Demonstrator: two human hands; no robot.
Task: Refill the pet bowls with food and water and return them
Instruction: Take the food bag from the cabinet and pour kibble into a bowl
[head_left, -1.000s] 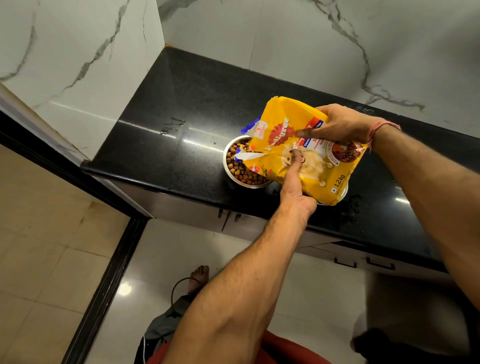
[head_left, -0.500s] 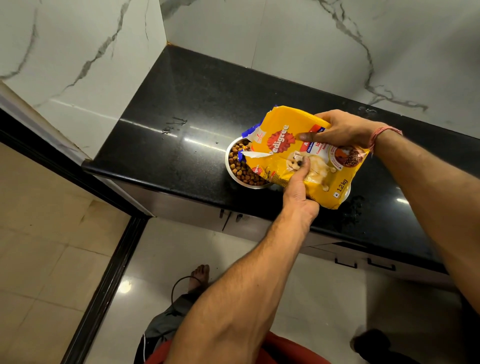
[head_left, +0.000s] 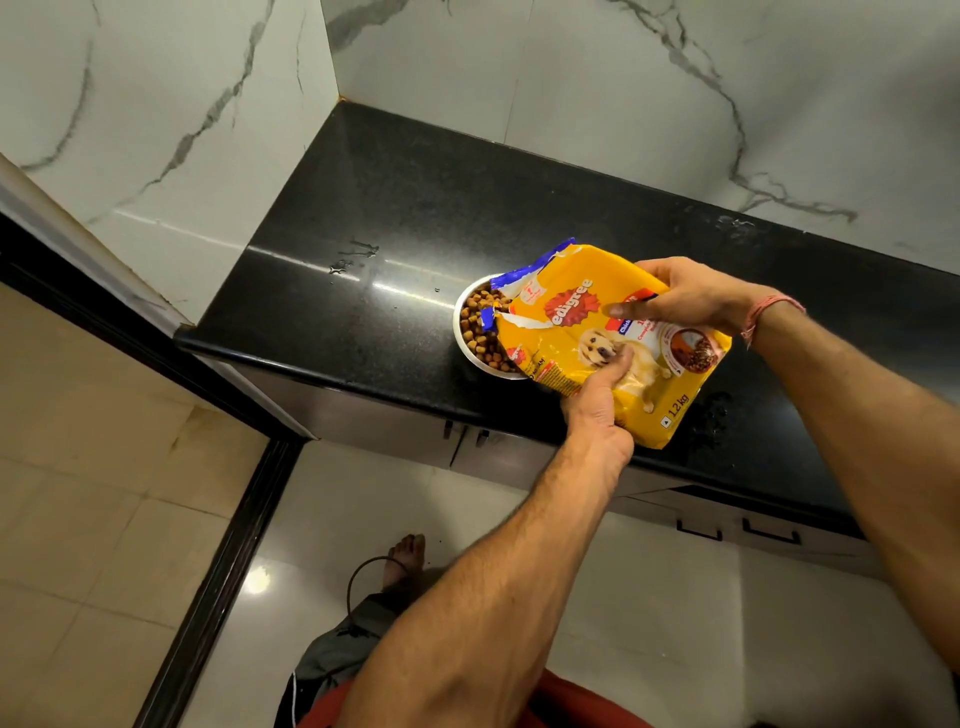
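A steel pet bowl (head_left: 464, 340) stands on the black counter (head_left: 363, 218) near its front edge, with brown kibble (head_left: 480, 325) in it. Over its right side I hold a yellow dog food bag (head_left: 574, 325), tilted with its torn blue mouth above the bowl. My left hand (head_left: 597, 400) grips the bag's near edge from below. My right hand (head_left: 685, 296), with a red thread at the wrist, holds its far upper side. The bag hides the bowl's right part; a second bowl seen earlier beneath the bag is not visible now.
White marble walls close the counter at the back and left. Small water drops (head_left: 353, 257) lie on the counter left of the bowl. Cabinet handles (head_left: 737, 530) sit below the counter. My bare foot (head_left: 405, 561) is on the white floor beside a dark doorway threshold (head_left: 223, 582).
The bag has tipped back a little, its mouth lifting toward level over the bowl. My left hand has slid lower along the bag. The bowl stays in place.
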